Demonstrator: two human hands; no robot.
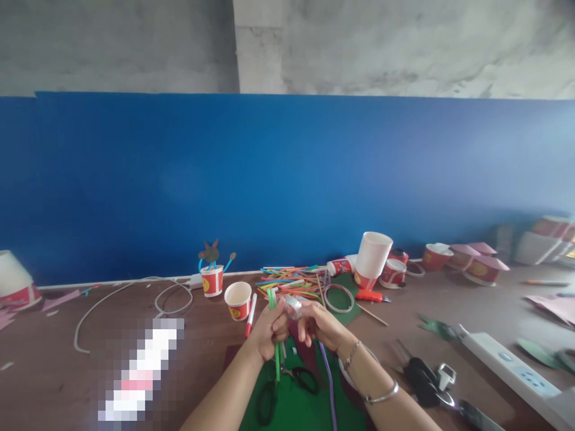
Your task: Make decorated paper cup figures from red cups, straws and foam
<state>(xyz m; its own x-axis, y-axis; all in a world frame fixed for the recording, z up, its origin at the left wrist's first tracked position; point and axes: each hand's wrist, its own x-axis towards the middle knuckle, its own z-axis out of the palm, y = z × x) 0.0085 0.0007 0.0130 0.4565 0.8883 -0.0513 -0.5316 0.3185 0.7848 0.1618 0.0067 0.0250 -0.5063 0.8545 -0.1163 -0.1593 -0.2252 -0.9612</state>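
Bright green drinking straws (277, 365) stand roughly upright in my left hand (268, 328), whose fingers are closed round them. A roll of clear tape (293, 306) sits between my two hands. The fingers of my right hand (321, 323) grip it from the right, and my left fingertips are close beside it. Below the hands, black-handled scissors (305, 379) lie on green paper (287, 410). A purple strip (329, 383) runs down the paper under my right wrist.
Behind my hands lies a heap of coloured straws (291, 280). Paper cups (238, 299), a cup stack (374, 254) and a red marker (251, 316) stand or lie nearby. A power strip (507, 365) and keys (424, 383) are at right; a blue panel (287, 179) closes the back.
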